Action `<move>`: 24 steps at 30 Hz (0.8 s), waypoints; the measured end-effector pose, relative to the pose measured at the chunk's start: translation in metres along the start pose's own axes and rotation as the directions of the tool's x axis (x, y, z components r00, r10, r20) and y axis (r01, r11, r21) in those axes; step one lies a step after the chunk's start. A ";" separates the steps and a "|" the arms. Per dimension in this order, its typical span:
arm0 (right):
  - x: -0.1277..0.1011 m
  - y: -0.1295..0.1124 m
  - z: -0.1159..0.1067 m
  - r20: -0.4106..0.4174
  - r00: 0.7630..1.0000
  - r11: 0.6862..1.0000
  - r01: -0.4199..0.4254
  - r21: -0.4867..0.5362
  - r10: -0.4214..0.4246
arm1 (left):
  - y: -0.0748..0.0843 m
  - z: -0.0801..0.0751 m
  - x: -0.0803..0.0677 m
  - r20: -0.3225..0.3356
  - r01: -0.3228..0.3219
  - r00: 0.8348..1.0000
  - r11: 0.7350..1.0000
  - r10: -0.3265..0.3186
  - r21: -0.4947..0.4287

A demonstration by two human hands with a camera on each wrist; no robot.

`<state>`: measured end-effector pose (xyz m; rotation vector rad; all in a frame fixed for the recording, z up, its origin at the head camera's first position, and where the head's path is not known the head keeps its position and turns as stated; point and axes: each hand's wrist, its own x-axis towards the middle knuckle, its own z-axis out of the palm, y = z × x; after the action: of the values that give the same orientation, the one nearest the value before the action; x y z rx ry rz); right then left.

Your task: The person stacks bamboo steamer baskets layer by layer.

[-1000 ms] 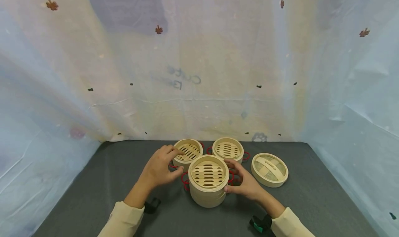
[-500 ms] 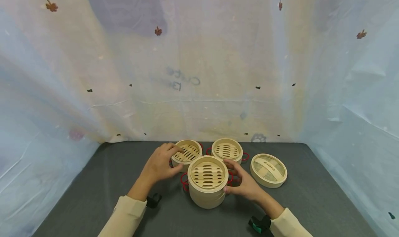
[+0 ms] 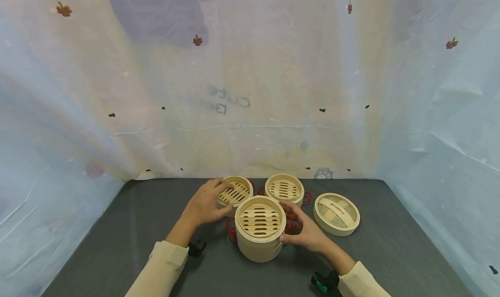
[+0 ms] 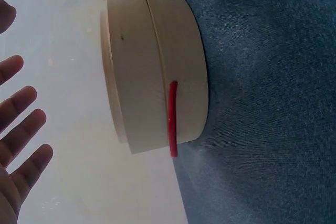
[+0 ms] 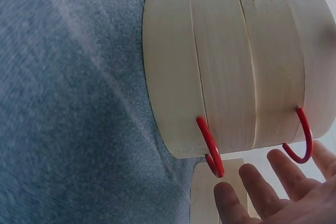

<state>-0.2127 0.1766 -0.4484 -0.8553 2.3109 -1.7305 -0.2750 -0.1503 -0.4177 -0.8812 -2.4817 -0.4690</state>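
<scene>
A two-tier bamboo steamer stack [image 3: 259,227] with red wire handles stands in the middle of the dark grey table [image 3: 129,227]. Behind it sit two single steamer baskets, one at back left [image 3: 236,192] and one at back right [image 3: 284,187]. My left hand [image 3: 208,201] hovers at the back left basket's near rim. In the left wrist view its fingers [image 4: 21,129] are straight and spread, apart from the basket [image 4: 157,72]. My right hand [image 3: 300,227] is beside the stack's right side, fingers [image 5: 252,192] spread near the red handles [image 5: 210,148], holding nothing.
A bamboo lid [image 3: 336,213] lies flat to the right of the baskets. Pale printed sheeting [image 3: 250,93] walls the table at the back and both sides. Wrist camera straps [image 3: 324,282] show at both cuffs.
Barely anything differs. My left hand has shifted slightly toward the back left basket; the right hand stays beside the stack.
</scene>
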 end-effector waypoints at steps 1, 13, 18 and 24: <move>0.000 0.000 0.000 0.000 1.000 1.000 -0.002 0.002 0.002 | -0.001 0.001 0.000 0.002 0.000 1.000 1.000 0.000 0.001; 0.002 0.002 0.001 0.002 1.000 1.000 -0.001 0.007 0.001 | -0.005 0.014 0.002 0.019 0.001 1.000 1.000 -0.001 -0.022; 0.002 0.003 0.002 0.003 1.000 1.000 -0.007 0.011 0.007 | -0.009 0.022 0.001 0.064 0.019 0.998 1.000 -0.018 -0.016; 0.002 0.004 0.002 0.007 1.000 1.000 -0.001 0.012 0.000 | -0.013 0.029 0.000 0.099 0.042 0.994 0.998 -0.037 -0.044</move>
<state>-0.2149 0.1745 -0.4527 -0.8572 2.2941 -1.7366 -0.2918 -0.1469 -0.4438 -0.8943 -2.5913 -0.5102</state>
